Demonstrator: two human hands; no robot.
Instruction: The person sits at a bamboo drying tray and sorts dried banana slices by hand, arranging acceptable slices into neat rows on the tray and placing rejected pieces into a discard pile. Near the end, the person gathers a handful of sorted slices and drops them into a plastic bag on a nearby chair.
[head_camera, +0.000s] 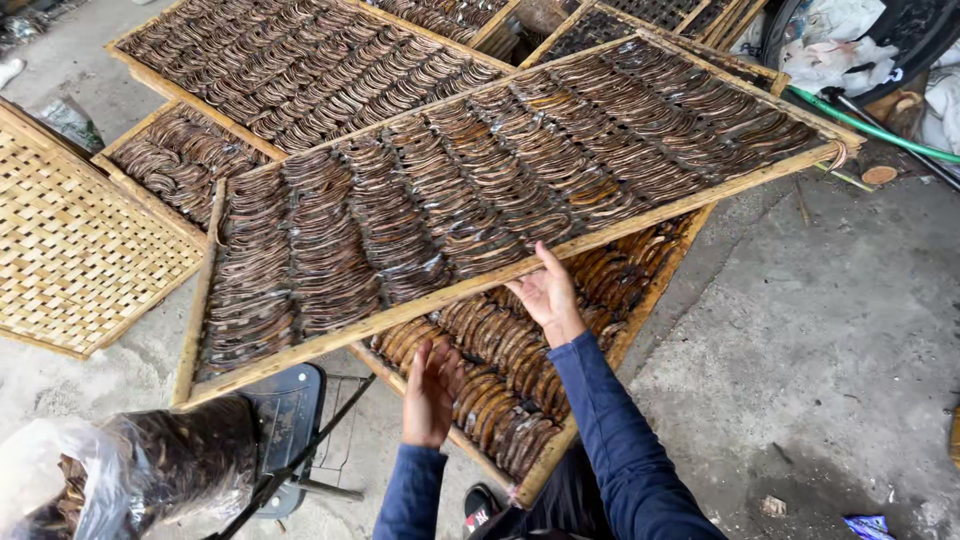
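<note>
A long wooden-framed tray (640, 222) filled with rows of dark curved dried strips lies tilted across the middle of the view. My right hand (548, 296) is under its near edge, fingers spread, touching the frame. My left hand (430, 394) is open just below that edge, palm up, apart from the frame. Beneath both hands lies a second tray (545, 462) of lighter brown curved strips. Both arms wear blue sleeves.
More filled trays (190, 95) lie at the back and left. An empty woven bamboo tray (70, 250) lies at far left. A plastic bag of dried strips (150, 465) and a black stool (290, 410) stand at lower left. Green hose (880, 132) at right; concrete floor (820, 340).
</note>
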